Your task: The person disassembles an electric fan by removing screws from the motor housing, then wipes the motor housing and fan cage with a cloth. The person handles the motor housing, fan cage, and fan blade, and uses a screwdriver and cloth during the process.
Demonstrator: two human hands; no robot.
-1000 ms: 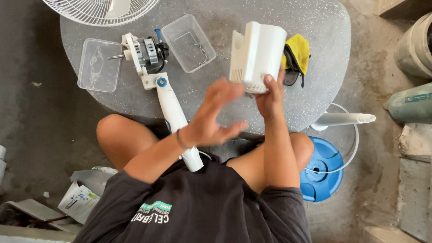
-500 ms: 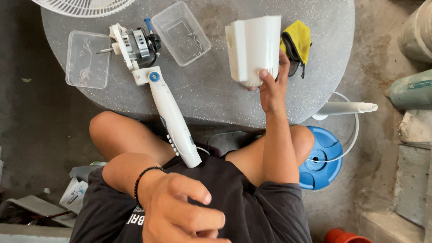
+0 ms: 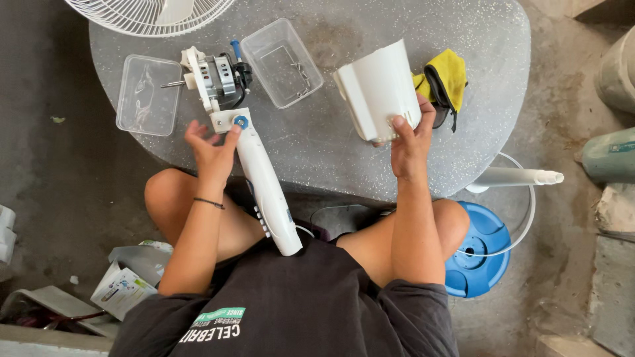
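A white fan neck with a bare motor (image 3: 215, 76) at its far end lies across the grey stone table (image 3: 317, 152) and slopes down onto my lap. My left hand (image 3: 210, 147) touches the neck (image 3: 264, 185) just below the motor, fingers spread around the blue knob. My right hand (image 3: 409, 135) grips a white plastic motor cover (image 3: 378, 89), held upright above the table's right part.
Two clear plastic tubs (image 3: 147, 92) (image 3: 281, 63) sit either side of the motor. A white fan grille (image 3: 149, 13) lies at the far edge. A yellow and black cloth (image 3: 444, 82) is beside the cover. A blue fan base (image 3: 479, 248) and white tube (image 3: 516, 177) sit at right.
My left hand has come up from my lap to the fan neck by the motor. The white cover in my right hand has tilted a little.
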